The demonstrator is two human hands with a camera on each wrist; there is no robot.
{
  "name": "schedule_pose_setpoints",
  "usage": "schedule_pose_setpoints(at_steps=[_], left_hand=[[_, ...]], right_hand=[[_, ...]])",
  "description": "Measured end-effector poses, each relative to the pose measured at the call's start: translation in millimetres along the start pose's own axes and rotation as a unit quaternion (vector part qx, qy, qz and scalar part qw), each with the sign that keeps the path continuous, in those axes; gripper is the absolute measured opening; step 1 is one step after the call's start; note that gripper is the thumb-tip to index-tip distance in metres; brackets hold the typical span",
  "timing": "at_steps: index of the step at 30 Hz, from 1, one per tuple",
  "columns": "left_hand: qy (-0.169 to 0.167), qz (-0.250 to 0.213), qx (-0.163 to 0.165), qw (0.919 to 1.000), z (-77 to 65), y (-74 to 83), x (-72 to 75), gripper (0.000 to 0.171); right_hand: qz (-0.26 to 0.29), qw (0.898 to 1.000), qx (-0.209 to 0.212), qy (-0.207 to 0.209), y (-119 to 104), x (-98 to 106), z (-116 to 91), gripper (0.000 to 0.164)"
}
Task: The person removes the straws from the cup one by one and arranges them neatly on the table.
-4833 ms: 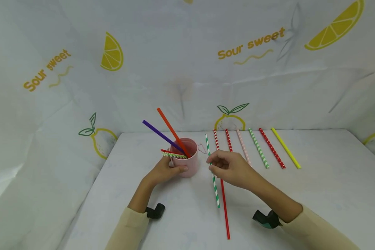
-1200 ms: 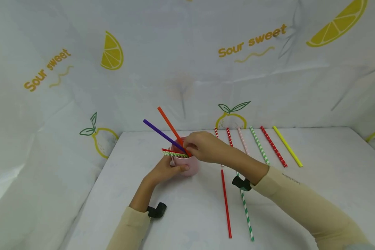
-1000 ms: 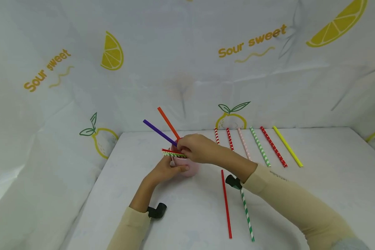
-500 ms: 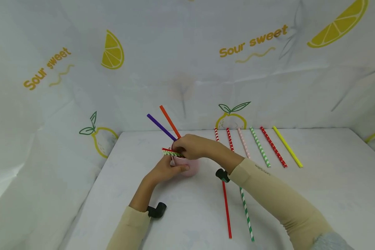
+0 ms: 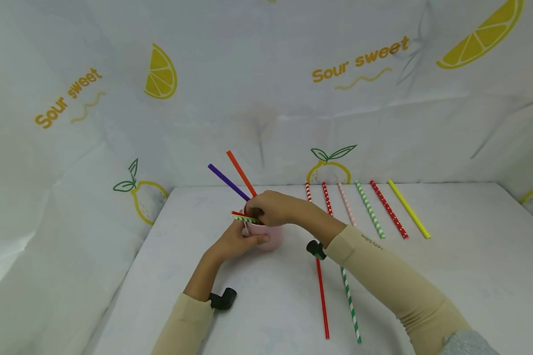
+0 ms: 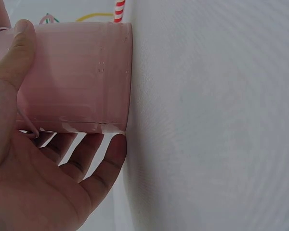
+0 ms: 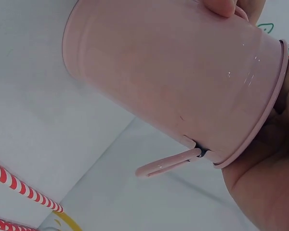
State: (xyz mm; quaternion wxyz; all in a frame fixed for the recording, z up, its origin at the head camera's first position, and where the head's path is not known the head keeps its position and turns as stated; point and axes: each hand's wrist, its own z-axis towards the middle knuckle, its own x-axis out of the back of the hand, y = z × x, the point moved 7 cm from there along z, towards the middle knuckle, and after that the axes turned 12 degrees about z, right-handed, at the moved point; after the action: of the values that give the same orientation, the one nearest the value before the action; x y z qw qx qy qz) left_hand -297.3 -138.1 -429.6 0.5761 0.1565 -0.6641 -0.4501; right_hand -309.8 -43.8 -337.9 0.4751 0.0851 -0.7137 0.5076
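Behind everything, a creased white sheet printed with yellow lemon slices and the words "Sour sweet" rises at the back edge of a flat white bench. Over the bench, two bare hands meet near the middle. The right hand covers the mouth of a glossy pink cylindrical cup, its fingers dipping inside; whether they pinch anything cannot be told. The left hand grips the cup, thumb against its near side, fingers around the far side. The cup stands upright on the bench.

A plain purple straw and a plain orange straw lean up and left out of the cup. To the right, six patterned or yellow straws lie in a spaced row; nearer lie a plain red straw and a green-and-white striped straw. Smallest, some red and green-patterned straw ends poke over the cup's left rim.

The likeliest trouble is crowding: probing fingers could lever the leaning straws out, or, if the left hand slackened, tip the cup.
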Motion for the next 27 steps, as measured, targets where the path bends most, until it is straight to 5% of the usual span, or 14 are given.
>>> schedule_pose_setpoints(at_steps=[15, 27], left_hand=[[0.002, -0.014, -0.067, 0.9977, 2.4, 6.5, 1.3, 0.076], [-0.001, -0.005, -0.026, 0.9996, 0.8, 2.7, 0.2, 0.089]], right_hand=[[-0.019, 0.999, 0.03, 0.016, 2.1, 0.1, 1.3, 0.009], [-0.022, 0.999, 0.035, 0.029, -0.3, 2.7, -3.9, 0.012]])
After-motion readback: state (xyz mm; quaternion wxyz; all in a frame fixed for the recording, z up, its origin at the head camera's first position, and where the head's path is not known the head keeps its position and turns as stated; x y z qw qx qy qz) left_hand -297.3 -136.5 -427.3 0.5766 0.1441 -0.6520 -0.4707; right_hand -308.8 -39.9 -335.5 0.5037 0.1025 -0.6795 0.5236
